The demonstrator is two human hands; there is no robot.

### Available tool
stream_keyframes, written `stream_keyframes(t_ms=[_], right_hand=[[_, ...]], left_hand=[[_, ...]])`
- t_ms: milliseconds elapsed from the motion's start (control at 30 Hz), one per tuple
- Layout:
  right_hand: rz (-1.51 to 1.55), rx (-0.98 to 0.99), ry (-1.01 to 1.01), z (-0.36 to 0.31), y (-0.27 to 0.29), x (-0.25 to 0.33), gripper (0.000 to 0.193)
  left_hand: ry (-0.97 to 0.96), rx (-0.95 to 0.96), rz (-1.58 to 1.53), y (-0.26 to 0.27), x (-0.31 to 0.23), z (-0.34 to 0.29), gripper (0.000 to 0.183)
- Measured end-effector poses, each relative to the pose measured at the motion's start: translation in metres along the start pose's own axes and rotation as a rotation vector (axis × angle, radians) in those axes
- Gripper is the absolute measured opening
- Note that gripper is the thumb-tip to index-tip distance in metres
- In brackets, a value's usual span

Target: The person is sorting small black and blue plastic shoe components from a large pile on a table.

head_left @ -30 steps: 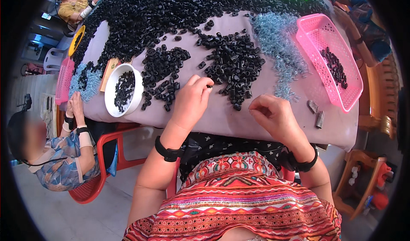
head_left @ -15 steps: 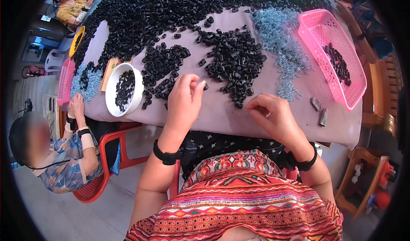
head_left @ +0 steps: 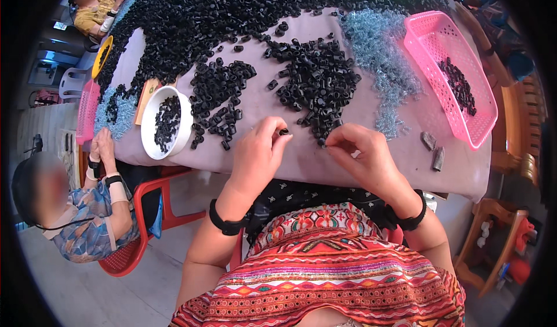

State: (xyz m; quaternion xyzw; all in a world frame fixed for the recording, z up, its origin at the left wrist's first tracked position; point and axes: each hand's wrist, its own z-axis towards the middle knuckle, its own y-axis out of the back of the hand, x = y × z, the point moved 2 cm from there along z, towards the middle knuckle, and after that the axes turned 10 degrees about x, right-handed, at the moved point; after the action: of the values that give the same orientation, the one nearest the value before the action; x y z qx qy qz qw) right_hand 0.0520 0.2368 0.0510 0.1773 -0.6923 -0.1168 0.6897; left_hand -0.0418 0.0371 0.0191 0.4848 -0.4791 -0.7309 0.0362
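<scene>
My left hand (head_left: pixel 256 156) pinches a small black plastic piece (head_left: pixel 284 131) between thumb and fingertips, just above the cloth-covered table (head_left: pixel 264 108). To its right, my right hand (head_left: pixel 366 157) is closed, thumb against forefinger. Whatever lies between those fingertips is too small to make out. The two hands are apart, a short gap between them. Right beyond my right fingertips lies a heap of small black ring-like pieces (head_left: pixel 319 83). Another, looser heap of the same black pieces (head_left: pixel 217 89) is beyond my left hand.
A white bowl (head_left: pixel 187 121) with small black parts stands at left. At right are small clear bluish parts (head_left: pixel 380 54), a pink basket (head_left: pixel 426 89) and two dark grey pieces (head_left: pixel 438 159). A co-worker sits on a red chair (head_left: pixel 139 211) at left. Black pieces (head_left: pixel 191 14) cover the far side.
My left hand has come nearer and to the right, still pinching the black piece. My right hand has shifted slightly left, so the gap between the hands is narrower.
</scene>
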Motion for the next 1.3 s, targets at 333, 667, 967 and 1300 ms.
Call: stream_keyframes(t_ms=[333,667,967,1300], right_hand=[[-0.004,0.053,0.070,0.005,-0.016,0.005,0.012],[0.033,0.036,0.030,0.004,-0.016,0.003,0.011],[-0.040,0.055,0.086,0.004,-0.018,0.003,0.011],[-0.173,0.052,0.242,0.002,-0.035,0.012,0.033]], left_hand=[[0.060,0.159,-0.534,-0.014,-0.025,-0.020,0.024],[0.163,0.246,-0.803,-0.023,-0.015,-0.024,0.023],[0.128,0.227,-0.723,-0.022,-0.017,-0.024,0.020],[0.319,0.197,-1.112,-0.022,-0.001,-0.026,0.017]])
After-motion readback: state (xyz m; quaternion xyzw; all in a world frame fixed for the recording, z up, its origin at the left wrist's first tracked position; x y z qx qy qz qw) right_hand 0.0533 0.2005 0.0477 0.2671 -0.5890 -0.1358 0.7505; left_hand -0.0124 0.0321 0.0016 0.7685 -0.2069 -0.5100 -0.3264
